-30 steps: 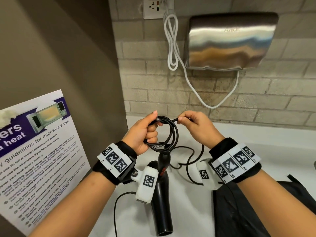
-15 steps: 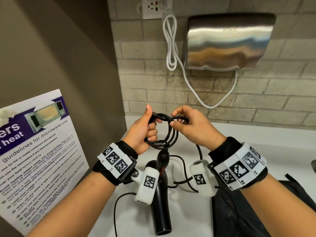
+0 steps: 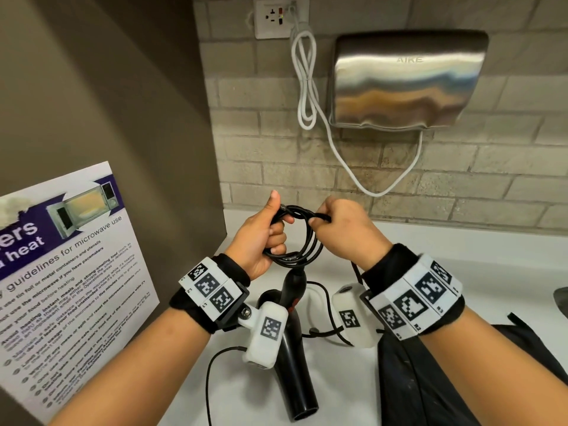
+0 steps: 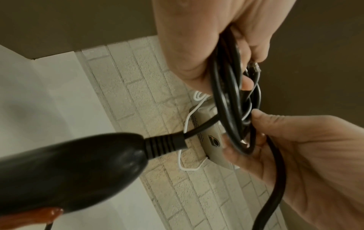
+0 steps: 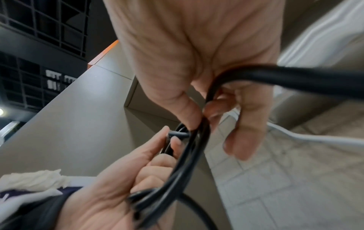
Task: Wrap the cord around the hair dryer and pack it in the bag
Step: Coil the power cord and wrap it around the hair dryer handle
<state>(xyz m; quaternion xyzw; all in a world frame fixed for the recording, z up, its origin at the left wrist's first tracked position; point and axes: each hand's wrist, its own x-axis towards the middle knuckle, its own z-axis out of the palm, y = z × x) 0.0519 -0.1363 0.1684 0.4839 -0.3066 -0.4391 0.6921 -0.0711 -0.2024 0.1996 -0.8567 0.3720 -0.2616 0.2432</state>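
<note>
A black hair dryer hangs by its cord over the white counter, its handle end up near my hands. The black cord is gathered into a coil of several loops. My left hand grips the coil's left side, fingers curled round the loops. My right hand pinches the cord at the coil's upper right between thumb and forefinger. Loose cord trails down to the counter. A black bag lies at lower right under my right forearm.
A steel hand dryer with a white cable is mounted on the brick wall above, beside a socket. A brown side panel with a microwave poster closes in the left.
My right hand has brought its length of cord leftward and up onto the coil, adding to the loops. Both hands have risen a little. The left hand's grip is unchanged.
</note>
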